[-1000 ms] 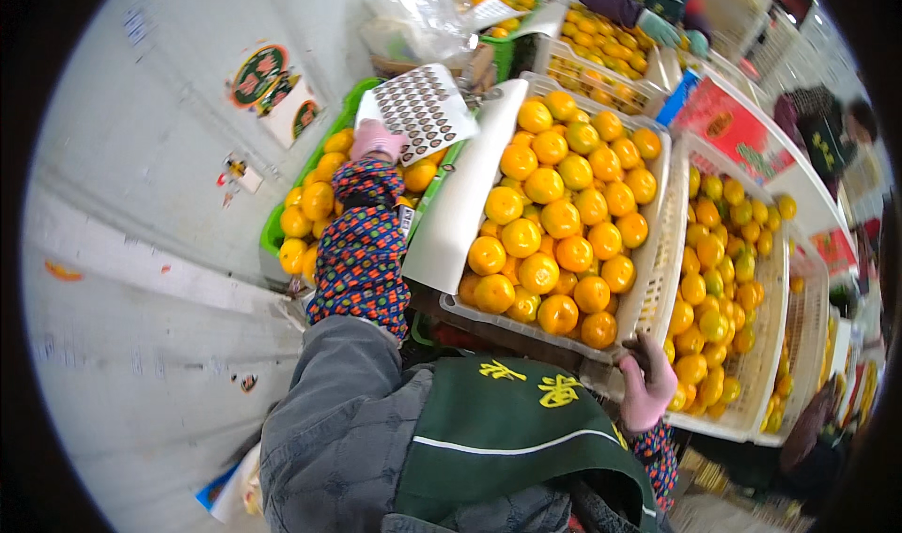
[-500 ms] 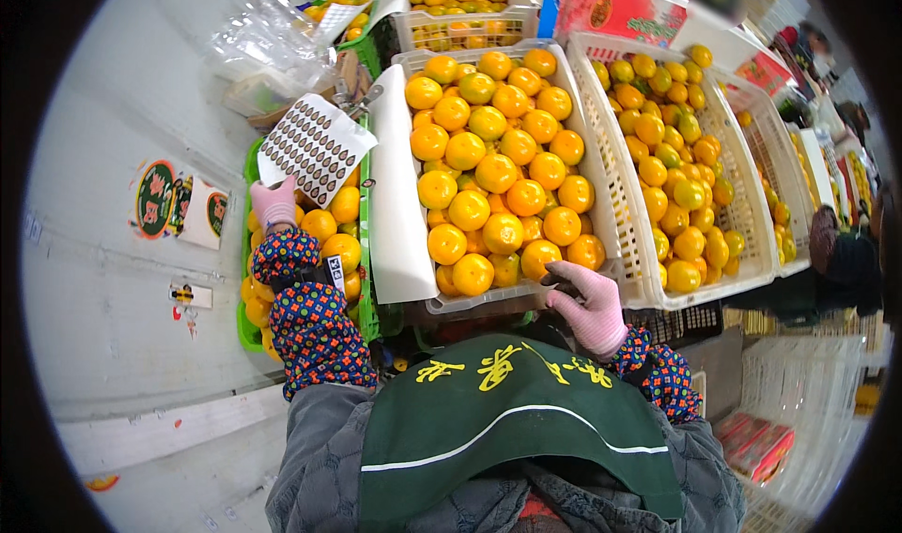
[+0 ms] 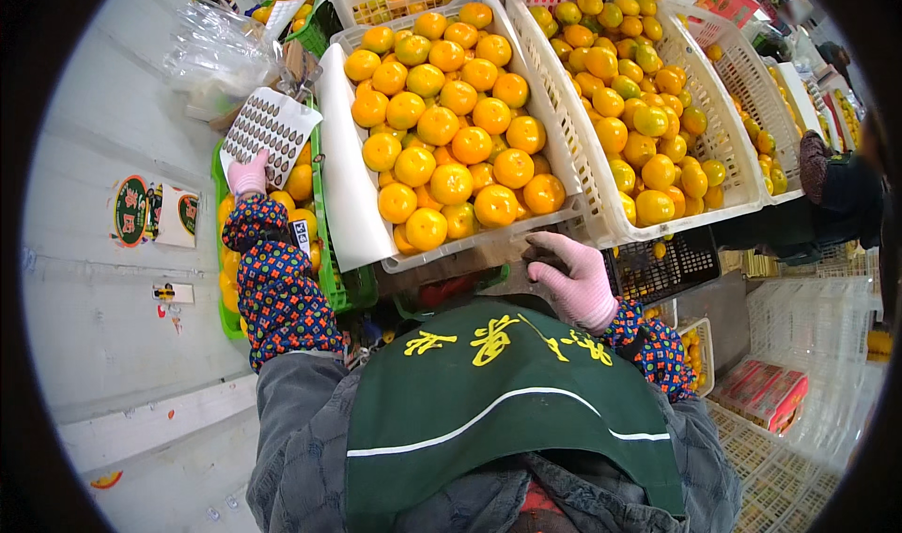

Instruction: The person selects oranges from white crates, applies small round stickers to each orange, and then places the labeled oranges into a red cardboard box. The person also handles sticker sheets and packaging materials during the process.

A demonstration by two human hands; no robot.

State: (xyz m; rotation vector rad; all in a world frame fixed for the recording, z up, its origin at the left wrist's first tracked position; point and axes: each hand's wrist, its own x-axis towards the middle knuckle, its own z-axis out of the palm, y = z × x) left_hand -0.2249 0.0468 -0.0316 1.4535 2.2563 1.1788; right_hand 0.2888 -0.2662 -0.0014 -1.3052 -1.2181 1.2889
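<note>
At the left, my left hand [image 3: 248,173] in a pink glove pinches the lower edge of a white sheet of stickers [image 3: 271,135], printed with rows of small dark drop-shaped labels. The sheet lies over a green crate [image 3: 335,284] of mandarins. My right hand [image 3: 578,281], in a pink glove with dark fingertips, hovers in front of the middle crate's near edge. Its thumb and forefinger are curved with a gap between them, and nothing shows in it. A pale plastic crate [image 3: 451,251] lined with white paper [image 3: 352,195] holds several shiny mandarins [image 3: 472,145].
Right of the middle crate stands a white crate [image 3: 696,216] of smaller mandarins [image 3: 651,122], with another behind it. Clear plastic packaging [image 3: 221,54] lies at the back left. A white wall [image 3: 85,279] borders the left. Another person's arm [image 3: 832,171] shows at the far right.
The view has shifted, so the crates sit higher and further left. My right hand has come away from the mandarins at the crate's near edge. My left hand stays on the sticker sheet.
</note>
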